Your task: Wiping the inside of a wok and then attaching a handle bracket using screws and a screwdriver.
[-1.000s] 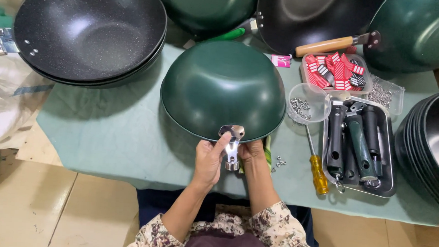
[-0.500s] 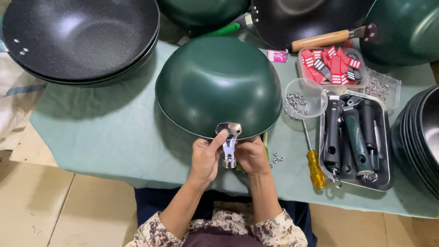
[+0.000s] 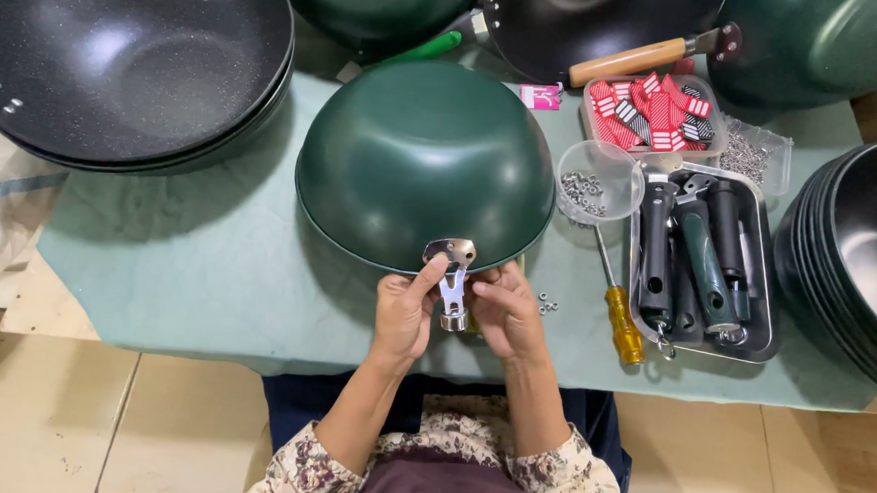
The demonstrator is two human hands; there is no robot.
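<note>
A dark green wok lies upside down on the green table cloth. A shiny metal handle bracket sticks out from its near rim. My left hand pinches the bracket from the left with thumb and fingers. My right hand grips the same bracket from the right, fingers curled around its lower end. A few small nuts lie on the cloth just right of my right hand.
A yellow-handled screwdriver lies beside a metal tray of black and green handles. A clear bowl of screws and a box of red tags sit behind. Stacked black woks stand far left and woks at the right edge.
The view has shifted slightly. Both hands stay on the bracket at the wok's rim, with only small finger movements.
</note>
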